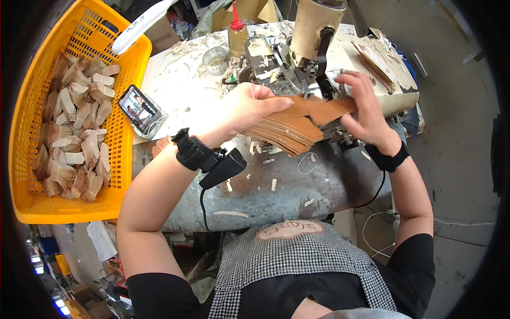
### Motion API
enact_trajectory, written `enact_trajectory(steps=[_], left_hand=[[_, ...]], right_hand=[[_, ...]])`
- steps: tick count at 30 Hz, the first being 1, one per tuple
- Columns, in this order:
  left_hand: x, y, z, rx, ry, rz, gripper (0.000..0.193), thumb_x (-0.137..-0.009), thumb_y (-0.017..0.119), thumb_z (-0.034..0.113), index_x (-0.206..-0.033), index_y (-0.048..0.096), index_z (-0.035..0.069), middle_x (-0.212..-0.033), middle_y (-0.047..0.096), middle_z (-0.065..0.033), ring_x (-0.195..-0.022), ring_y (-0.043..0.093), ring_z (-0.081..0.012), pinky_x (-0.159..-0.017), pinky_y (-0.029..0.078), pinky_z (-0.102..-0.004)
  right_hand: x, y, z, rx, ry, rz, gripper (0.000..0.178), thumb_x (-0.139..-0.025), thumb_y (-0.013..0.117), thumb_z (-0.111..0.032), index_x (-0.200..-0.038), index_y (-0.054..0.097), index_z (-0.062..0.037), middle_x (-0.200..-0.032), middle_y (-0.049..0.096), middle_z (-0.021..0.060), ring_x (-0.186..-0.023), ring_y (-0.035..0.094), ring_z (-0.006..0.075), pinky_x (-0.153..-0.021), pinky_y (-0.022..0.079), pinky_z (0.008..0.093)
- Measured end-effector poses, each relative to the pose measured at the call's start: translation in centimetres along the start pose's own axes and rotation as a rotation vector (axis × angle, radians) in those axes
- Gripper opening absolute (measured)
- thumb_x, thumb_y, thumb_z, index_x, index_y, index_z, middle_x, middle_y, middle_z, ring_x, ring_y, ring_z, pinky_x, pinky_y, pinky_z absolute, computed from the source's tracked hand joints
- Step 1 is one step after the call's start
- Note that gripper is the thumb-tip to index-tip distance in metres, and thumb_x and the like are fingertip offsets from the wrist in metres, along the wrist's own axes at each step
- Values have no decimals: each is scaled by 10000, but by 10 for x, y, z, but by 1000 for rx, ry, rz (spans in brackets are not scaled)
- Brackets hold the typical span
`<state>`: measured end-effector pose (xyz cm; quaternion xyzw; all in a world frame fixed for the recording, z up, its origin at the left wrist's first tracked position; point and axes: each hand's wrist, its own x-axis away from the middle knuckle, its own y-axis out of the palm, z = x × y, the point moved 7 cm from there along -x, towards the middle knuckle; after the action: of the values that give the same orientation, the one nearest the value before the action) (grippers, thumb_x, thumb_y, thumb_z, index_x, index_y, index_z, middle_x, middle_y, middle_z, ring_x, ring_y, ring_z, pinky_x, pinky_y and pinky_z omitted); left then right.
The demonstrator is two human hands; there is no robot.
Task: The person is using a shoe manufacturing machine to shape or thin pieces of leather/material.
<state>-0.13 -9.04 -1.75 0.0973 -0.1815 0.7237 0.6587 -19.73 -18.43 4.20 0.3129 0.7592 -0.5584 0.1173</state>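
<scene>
My left hand (247,106) is closed around a thick stack of brown leather pieces (287,132), its thumb lying on the top one. The stack fans out to the right, its layered edges facing me. At the stack's right end, a single leather piece (330,111) reaches from the top pieces to my right hand (370,114), which grips its far end between thumb and fingers. That piece is slightly blurred. Just beyond both hands stands the cream-coloured head of a leather-working machine (314,34), its lower metal parts close to the leather.
On the left a yellow plastic basket (125,175) holds many bundled pale leather pieces. A phone (139,110) leans beside it. Behind my left hand stand a red-tipped bottle (237,37) and a round clear container (216,61). Scraps litter the worktop; flat sheets (374,64) lie at right.
</scene>
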Motion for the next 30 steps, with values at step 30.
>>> enact_trajectory(steps=[30], left_hand=[[9, 1, 6, -85, -61, -51, 230, -880, 701, 264, -931, 665, 42, -834, 676, 4, -693, 602, -42, -647, 480, -198]], right_hand=[[-7, 11, -14, -241, -141, -27, 461, -687, 791, -47, -1044, 500, -49, -1058, 543, 124, -943, 536, 301, -806, 463, 344]])
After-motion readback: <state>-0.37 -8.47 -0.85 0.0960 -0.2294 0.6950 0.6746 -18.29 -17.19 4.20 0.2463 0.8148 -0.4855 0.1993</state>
